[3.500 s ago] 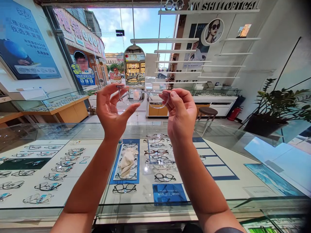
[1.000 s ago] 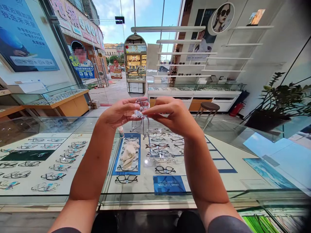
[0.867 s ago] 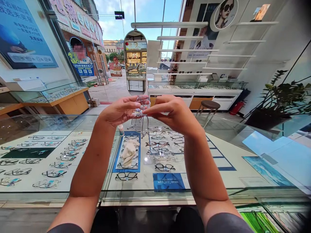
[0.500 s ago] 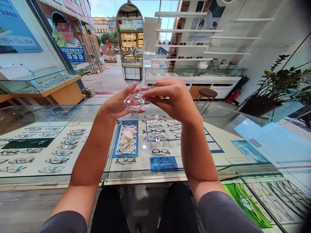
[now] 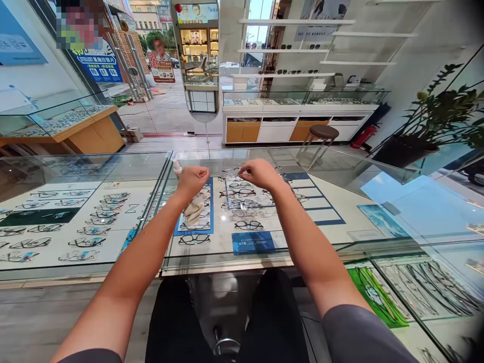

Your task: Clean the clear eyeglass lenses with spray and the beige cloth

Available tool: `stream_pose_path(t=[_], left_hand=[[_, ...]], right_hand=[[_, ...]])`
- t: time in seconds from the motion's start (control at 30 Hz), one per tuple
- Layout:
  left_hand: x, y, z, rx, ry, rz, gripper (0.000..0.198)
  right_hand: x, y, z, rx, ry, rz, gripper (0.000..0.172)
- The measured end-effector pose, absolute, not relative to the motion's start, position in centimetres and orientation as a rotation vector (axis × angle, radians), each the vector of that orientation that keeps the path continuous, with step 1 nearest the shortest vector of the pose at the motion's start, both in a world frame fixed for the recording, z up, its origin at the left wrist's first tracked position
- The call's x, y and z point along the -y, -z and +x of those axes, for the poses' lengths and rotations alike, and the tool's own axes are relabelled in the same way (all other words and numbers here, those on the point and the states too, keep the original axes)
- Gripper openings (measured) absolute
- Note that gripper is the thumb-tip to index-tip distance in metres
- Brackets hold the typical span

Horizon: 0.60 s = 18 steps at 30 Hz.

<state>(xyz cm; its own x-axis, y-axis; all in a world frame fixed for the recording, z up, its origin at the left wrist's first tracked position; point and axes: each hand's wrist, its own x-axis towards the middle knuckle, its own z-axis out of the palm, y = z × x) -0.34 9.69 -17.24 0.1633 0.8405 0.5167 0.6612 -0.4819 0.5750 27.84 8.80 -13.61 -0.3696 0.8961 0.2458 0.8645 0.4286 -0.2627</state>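
Observation:
My left hand is closed, with its fingers curled in, over the glass counter near a small spray bottle. Apart from it, my right hand hovers above the rows of eyeglasses, thumb and fingertips bent toward each other. Whatever either hand grips is hidden or too fine to make out. The clear eyeglasses held earlier cannot be told apart from the frames behind. Beneath my left hand, a crumpled beige cloth lies on a blue-edged tray. Dark-rimmed eyeglasses rest between my forearms.
The glass display counter spans the front, with more eyeglasses at left. An oval mirror stands beyond it. Further back are a stool and white shelves; a potted plant is at right.
My hands have moved apart and lower toward the counter. The clear eyeglasses between them no longer show plainly. The view has tilted downward.

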Motion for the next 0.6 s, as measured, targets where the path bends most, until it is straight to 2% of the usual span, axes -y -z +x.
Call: stream_pose_path(t=[0.27,0.6], left_hand=[[-10.4,18.1,-0.5,-1.314,-1.205,2.487,0.047],[-10.2,18.1,-0.6,-1.358,-1.186,2.577,0.031]], right_hand=[[-9.9,15.3,27.0,2.424,-0.221,-1.701,0.024],[-10.3,15.9,26.5,2.475,-0.194,-1.727,0.026]])
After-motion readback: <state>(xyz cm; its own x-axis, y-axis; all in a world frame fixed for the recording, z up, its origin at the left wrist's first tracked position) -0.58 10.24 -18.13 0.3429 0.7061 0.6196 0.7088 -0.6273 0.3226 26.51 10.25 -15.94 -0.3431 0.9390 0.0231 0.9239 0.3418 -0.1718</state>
